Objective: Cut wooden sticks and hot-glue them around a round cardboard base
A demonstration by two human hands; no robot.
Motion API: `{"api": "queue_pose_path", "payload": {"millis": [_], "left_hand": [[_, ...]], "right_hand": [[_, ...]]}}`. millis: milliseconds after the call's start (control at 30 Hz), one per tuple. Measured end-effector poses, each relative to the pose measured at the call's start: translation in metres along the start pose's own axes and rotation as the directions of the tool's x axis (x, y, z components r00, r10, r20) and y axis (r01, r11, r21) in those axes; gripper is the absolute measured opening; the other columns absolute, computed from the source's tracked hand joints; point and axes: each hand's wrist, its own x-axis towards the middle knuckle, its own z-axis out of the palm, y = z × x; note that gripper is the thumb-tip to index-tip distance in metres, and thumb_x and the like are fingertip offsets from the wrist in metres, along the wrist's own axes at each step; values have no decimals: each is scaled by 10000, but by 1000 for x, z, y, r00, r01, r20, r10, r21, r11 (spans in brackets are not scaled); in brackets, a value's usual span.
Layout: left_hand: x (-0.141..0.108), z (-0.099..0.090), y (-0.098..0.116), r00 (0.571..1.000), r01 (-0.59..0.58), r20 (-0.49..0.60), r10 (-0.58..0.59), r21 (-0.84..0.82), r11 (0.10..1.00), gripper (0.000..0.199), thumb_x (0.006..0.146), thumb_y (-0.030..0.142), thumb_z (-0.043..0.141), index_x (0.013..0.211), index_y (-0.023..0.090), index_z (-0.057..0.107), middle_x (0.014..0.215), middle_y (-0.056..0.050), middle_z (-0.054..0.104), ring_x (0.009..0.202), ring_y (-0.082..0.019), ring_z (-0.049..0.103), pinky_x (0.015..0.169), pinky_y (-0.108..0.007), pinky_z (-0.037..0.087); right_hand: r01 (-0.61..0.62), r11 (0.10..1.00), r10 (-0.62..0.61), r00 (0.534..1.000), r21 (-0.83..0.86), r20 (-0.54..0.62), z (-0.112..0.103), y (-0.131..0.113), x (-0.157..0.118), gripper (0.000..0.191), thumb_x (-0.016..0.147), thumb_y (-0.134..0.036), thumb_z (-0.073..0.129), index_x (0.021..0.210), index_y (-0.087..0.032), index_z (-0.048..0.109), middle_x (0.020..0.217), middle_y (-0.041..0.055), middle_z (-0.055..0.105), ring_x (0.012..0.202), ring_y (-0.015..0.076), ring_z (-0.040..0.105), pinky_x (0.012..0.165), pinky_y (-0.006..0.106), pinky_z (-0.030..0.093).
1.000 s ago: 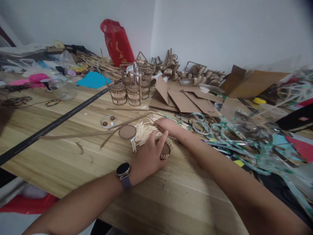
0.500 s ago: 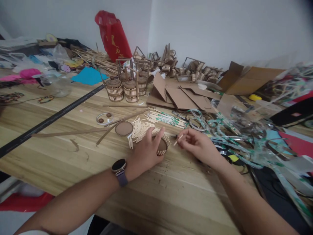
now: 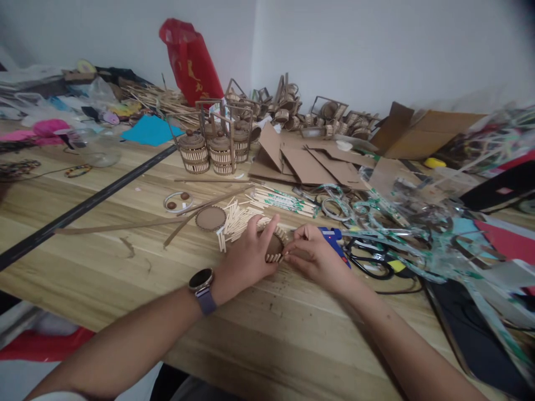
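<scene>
My left hand [image 3: 246, 256], with a watch on its wrist, grips a round cardboard piece [image 3: 275, 245] edged with short wooden sticks. Thumb and fingers of my right hand [image 3: 311, 253] pinch a small stick at the right edge of that round piece; the fingers mostly cover it. A pile of short sticks [image 3: 240, 220] lies just beyond my left hand. Left of the pile is a flat cardboard disc [image 3: 210, 218] with a dark rim. Close to my right hand, on its far right side, is a blue glue gun [image 3: 332, 238].
Finished small baskets [image 3: 193, 153] with handles stand behind. Cardboard sheets [image 3: 309, 166] lie at the back centre. Tangled green and clear strips [image 3: 384, 223] and a black phone [image 3: 472, 328] are on the right. Long brown strips [image 3: 125, 224] stretch across the left.
My right hand has moved left, bringing the small stick to the edge of the round piece. The blue glue gun now shows behind it. My left hand has kept its hold.
</scene>
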Motion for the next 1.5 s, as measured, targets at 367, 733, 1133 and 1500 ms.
{"api": "queue_pose_path", "payload": {"millis": [367,733,1133,1500], "left_hand": [[0,-3,2,1000,13,22,-13,-1,1000,987,698,211,712,1475,314,112,1438,-140,213,1211,-346,486,892,-465,510],[1,-5,2,999,-1,40,1,-1,1000,1005,689,208,726,1477,310,111,1442,-138,204,1212,-347,488,885,-466,519],[2,-5,1,999,-19,26,19,-21,1000,983,698,212,729,1473,328,135,1440,-129,221,1223,-341,489,918,-471,505],[8,-11,-11,990,-21,135,32,-78,997,1050,619,197,791,1468,305,184,1490,-143,153,1218,-358,503,936,-475,499]], "right_hand": [[19,999,-18,1000,-34,15,4,3,0,62,838,-176,643,854,-214,690,884,60,555,879,225,510,773,365,433],[66,981,-65,998,-181,15,8,3,0,65,879,-222,616,873,-221,681,888,57,587,857,223,499,705,334,339],[61,973,-73,996,-222,-46,13,7,-5,105,894,-250,584,881,-230,686,894,58,587,861,226,502,726,351,331],[-57,974,16,983,-219,-185,-14,7,-8,238,927,-347,518,1028,-181,655,889,101,640,874,268,560,780,390,409]]}}
